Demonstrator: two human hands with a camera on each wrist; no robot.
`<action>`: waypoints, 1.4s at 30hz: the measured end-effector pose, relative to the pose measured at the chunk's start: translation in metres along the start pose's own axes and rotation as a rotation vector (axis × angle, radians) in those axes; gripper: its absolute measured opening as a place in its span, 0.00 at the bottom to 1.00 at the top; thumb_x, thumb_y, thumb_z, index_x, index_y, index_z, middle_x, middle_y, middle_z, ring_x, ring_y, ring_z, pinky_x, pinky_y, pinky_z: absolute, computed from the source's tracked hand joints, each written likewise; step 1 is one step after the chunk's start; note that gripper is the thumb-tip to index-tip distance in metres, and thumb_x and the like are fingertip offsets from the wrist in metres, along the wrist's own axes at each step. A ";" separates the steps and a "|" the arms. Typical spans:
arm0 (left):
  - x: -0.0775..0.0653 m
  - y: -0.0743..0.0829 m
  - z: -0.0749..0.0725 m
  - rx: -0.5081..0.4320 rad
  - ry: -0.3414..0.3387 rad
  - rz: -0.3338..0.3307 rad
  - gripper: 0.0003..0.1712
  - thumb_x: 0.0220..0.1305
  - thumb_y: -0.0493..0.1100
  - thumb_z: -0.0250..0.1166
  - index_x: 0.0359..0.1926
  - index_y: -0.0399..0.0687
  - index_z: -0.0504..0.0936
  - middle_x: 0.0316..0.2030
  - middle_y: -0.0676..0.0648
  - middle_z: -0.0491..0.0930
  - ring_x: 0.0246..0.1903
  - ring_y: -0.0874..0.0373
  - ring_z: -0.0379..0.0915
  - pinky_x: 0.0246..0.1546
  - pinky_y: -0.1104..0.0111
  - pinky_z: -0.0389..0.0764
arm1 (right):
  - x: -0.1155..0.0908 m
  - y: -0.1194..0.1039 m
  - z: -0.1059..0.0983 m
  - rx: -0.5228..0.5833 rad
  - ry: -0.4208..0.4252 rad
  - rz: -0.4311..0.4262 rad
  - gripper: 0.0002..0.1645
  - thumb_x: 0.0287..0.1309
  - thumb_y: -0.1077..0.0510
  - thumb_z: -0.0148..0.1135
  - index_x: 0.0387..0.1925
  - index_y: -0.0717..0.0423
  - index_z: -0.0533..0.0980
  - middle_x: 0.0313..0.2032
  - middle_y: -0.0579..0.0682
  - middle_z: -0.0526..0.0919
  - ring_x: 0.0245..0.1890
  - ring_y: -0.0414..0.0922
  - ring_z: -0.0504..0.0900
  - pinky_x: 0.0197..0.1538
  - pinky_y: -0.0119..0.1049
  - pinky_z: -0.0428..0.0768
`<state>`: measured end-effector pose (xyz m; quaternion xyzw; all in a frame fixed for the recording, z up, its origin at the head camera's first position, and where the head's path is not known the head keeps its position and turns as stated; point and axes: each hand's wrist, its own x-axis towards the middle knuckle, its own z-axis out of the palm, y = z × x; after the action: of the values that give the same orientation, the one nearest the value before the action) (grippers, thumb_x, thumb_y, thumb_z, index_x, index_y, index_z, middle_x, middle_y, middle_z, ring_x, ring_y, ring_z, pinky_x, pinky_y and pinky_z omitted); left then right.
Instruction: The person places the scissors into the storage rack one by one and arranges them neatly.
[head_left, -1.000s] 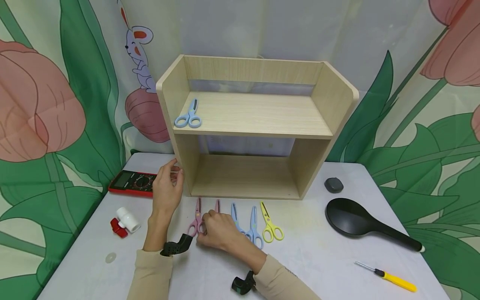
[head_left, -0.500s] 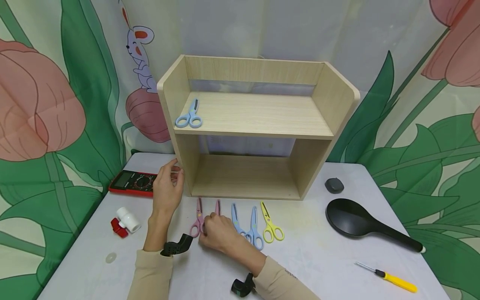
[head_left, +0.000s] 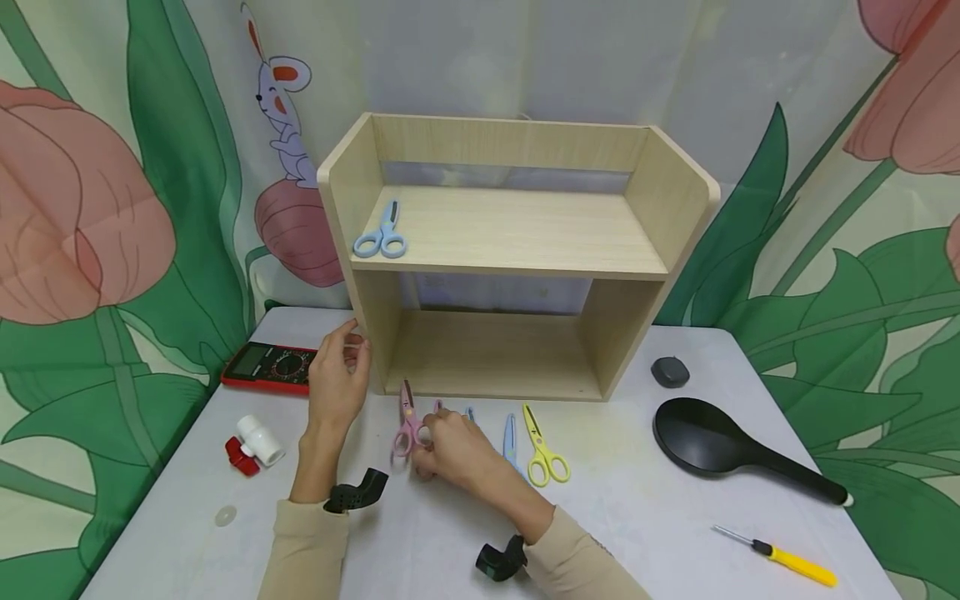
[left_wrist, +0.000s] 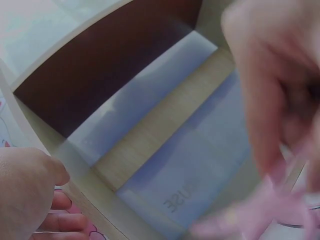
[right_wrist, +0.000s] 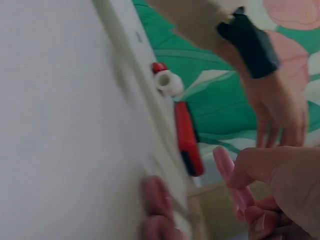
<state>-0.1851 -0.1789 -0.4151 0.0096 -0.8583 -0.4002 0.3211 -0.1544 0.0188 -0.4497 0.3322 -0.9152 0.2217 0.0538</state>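
My right hand (head_left: 457, 450) pinches a pair of pink scissors (head_left: 407, 425) by the handle side, the blades pointing towards the shelf. In the right wrist view these scissors (right_wrist: 225, 162) are raised off the table, while a second pink pair (right_wrist: 156, 192) lies on the cloth. My left hand (head_left: 339, 379) touches the outer left side of the wooden shelf (head_left: 495, 271), holding nothing. Blue scissors (head_left: 384, 235) lie at the left end of the upper board. Two more blue pairs, one with its blades showing (head_left: 510, 435), are partly hidden by my right hand. Yellow scissors (head_left: 542, 450) lie beside them.
A red multimeter (head_left: 270, 367) lies left of my left hand, with a white-and-red pipe valve (head_left: 257, 442) nearer the front. To the right are a dark computer mouse (head_left: 670, 372), a black ladle (head_left: 705, 437) and a yellow-handled screwdriver (head_left: 795, 565).
The left pink scissors have come up off the table in my right hand and shifted slightly right and towards the shelf. My left hand stays against the shelf side.
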 end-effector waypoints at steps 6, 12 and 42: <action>0.000 0.000 0.000 -0.018 -0.004 -0.013 0.24 0.72 0.41 0.61 0.65 0.38 0.72 0.49 0.34 0.79 0.45 0.42 0.83 0.48 0.52 0.86 | -0.006 -0.002 -0.040 0.030 0.115 -0.037 0.17 0.52 0.56 0.65 0.42 0.62 0.83 0.28 0.48 0.79 0.24 0.36 0.70 0.23 0.21 0.68; 0.000 -0.002 0.002 -0.047 0.017 0.016 0.23 0.70 0.39 0.61 0.64 0.37 0.74 0.47 0.34 0.79 0.42 0.43 0.84 0.45 0.52 0.87 | -0.014 -0.014 -0.078 0.063 0.275 -0.179 0.21 0.53 0.59 0.68 0.50 0.60 0.81 0.30 0.49 0.81 0.26 0.36 0.76 0.27 0.18 0.75; 0.001 -0.002 0.000 -0.067 0.000 -0.001 0.23 0.71 0.40 0.61 0.64 0.37 0.73 0.48 0.34 0.80 0.44 0.42 0.83 0.47 0.51 0.86 | 0.120 -0.010 -0.216 -0.058 0.259 0.116 0.15 0.53 0.52 0.59 0.16 0.50 0.68 0.15 0.40 0.58 0.20 0.38 0.57 0.24 0.31 0.52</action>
<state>-0.1862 -0.1802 -0.4162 -0.0007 -0.8444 -0.4291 0.3208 -0.2517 0.0372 -0.2233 0.2459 -0.9243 0.2388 0.1682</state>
